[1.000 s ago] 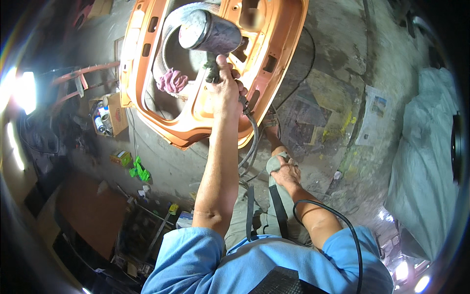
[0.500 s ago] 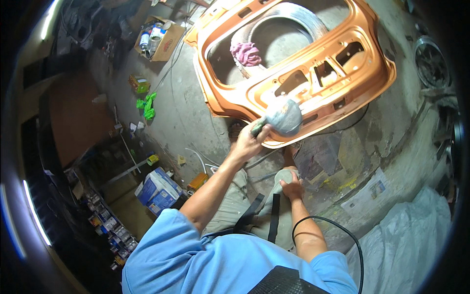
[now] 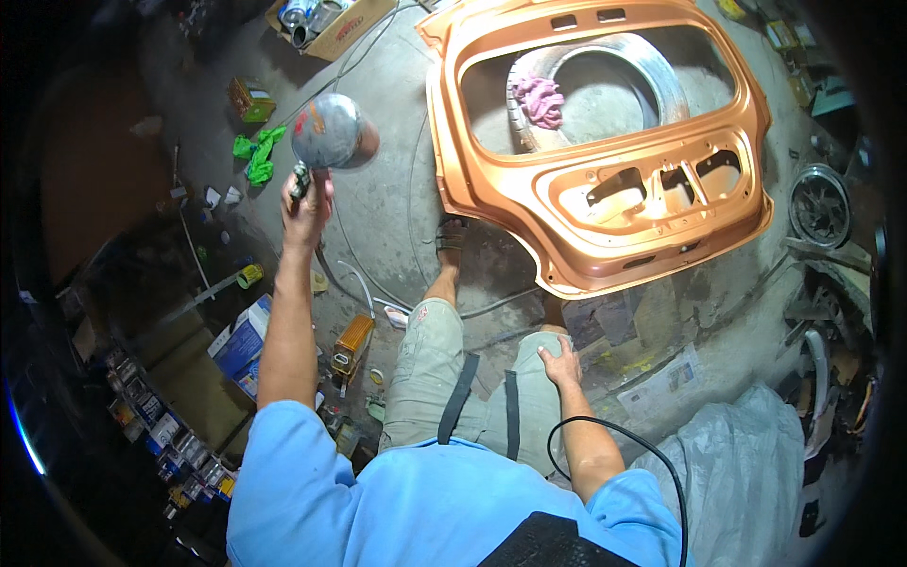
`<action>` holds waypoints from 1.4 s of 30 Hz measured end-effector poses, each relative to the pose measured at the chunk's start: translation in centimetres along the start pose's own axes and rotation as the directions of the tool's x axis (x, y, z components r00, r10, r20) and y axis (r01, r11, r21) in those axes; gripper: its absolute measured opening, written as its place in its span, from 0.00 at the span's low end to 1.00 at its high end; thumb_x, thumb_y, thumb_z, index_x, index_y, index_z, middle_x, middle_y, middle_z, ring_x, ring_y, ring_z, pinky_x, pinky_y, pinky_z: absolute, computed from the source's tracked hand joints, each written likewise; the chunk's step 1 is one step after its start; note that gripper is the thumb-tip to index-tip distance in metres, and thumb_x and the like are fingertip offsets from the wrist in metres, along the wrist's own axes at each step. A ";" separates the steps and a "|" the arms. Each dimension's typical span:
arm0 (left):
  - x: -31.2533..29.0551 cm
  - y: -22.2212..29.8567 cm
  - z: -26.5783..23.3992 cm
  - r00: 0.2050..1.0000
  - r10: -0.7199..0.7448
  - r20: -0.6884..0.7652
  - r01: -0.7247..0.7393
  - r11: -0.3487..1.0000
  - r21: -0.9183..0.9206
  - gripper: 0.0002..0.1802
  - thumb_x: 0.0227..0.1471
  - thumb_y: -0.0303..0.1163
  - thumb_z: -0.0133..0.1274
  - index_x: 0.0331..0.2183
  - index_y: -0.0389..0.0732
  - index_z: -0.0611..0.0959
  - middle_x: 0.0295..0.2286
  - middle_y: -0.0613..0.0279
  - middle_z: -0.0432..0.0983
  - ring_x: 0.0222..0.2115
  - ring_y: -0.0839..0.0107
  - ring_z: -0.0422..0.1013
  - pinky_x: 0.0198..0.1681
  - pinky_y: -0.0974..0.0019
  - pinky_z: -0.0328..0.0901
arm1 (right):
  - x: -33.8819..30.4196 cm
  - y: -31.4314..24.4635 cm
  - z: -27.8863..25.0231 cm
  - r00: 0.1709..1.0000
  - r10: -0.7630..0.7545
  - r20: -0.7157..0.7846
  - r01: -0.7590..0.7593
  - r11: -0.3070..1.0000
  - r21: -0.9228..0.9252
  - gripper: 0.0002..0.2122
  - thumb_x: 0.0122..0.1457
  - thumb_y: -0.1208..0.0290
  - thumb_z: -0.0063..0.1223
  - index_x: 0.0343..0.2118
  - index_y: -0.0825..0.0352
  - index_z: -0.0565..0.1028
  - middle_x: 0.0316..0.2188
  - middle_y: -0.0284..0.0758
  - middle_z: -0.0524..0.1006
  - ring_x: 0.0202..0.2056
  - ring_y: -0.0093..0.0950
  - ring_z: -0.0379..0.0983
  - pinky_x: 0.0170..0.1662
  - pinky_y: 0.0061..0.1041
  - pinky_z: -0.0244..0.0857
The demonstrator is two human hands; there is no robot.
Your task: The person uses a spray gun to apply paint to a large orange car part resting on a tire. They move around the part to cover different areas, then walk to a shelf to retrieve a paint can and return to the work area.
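My left hand (image 3: 307, 213) is raised at the left, closed round the handle of a paint spray gun (image 3: 326, 132). The gun's round grey cup, smeared with red and orange, covers most of the gun. It is held over the concrete floor, well apart from an orange car tailgate panel (image 3: 510, 192). That panel lies at the upper right over a dusty tyre (image 3: 669, 80), which shows through its window opening. A crumpled pink cloth (image 3: 540, 102) sits on the tyre. My right hand (image 3: 560, 362) rests on my knee with its fingers spread, holding nothing.
A cardboard box (image 3: 354, 28) of cans stands at the top left, with a bright green crumpled piece (image 3: 260, 156) below it. Hoses (image 3: 416, 222) cross the floor. A wheel rim (image 3: 819, 206) lies at the right; a grey plastic sheet (image 3: 727, 472) spreads at the lower right.
My left hand has swung the spray gun leftward, from over the tailgate's lower edge to over the floor. My right hand stays on the knee. The view has shifted left.
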State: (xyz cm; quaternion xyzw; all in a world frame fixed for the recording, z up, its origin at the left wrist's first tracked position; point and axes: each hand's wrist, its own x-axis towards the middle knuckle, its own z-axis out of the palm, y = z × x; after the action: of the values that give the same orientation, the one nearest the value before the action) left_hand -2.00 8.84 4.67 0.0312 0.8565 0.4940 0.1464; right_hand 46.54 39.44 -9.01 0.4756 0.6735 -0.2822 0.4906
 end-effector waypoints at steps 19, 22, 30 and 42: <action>-11.3 -11.6 -8.1 0.925 -0.095 0.368 0.060 0.993 0.106 0.27 0.64 0.54 0.54 0.39 0.35 0.79 0.26 0.52 0.76 0.27 0.57 0.75 0.33 0.58 0.69 | -4.7 -17.7 3.7 0.923 -0.384 -0.007 0.360 0.858 0.365 0.25 0.61 0.57 0.60 0.57 0.68 0.75 0.47 0.48 0.82 0.50 0.38 0.80 0.54 0.34 0.71; -14.0 -12.4 -6.8 0.975 -0.128 0.182 0.132 0.991 -0.011 0.30 0.62 0.57 0.54 0.40 0.35 0.78 0.27 0.47 0.73 0.30 0.46 0.74 0.34 0.55 0.68 | -5.2 -17.1 3.0 0.917 -0.397 0.025 0.380 0.893 0.241 0.26 0.61 0.56 0.60 0.57 0.67 0.75 0.48 0.48 0.82 0.50 0.40 0.80 0.54 0.34 0.71; -22.7 -15.4 -2.6 0.967 -0.211 0.143 0.216 0.976 -0.023 0.24 0.63 0.49 0.56 0.42 0.34 0.79 0.32 0.47 0.79 0.36 0.47 0.78 0.39 0.56 0.70 | -4.5 -11.0 1.2 0.844 -0.537 0.004 0.537 0.843 -0.021 0.25 0.61 0.53 0.58 0.55 0.66 0.77 0.45 0.48 0.83 0.49 0.46 0.80 0.54 0.38 0.72; -42.5 -13.4 11.4 0.829 -0.222 0.513 0.389 0.888 -0.245 0.22 0.65 0.51 0.54 0.32 0.40 0.81 0.23 0.68 0.74 0.25 0.76 0.69 0.31 0.67 0.65 | -5.4 13.4 1.5 0.835 -0.534 -0.132 0.533 0.845 -0.049 0.26 0.59 0.51 0.59 0.53 0.66 0.79 0.45 0.47 0.83 0.48 0.42 0.80 0.52 0.37 0.72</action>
State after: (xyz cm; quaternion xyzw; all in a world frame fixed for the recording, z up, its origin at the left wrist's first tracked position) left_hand 43.05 3.15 -2.84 -0.0152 0.6902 0.5809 0.4313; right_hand 59.82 41.38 -3.37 0.2853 0.8134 -0.3702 0.3463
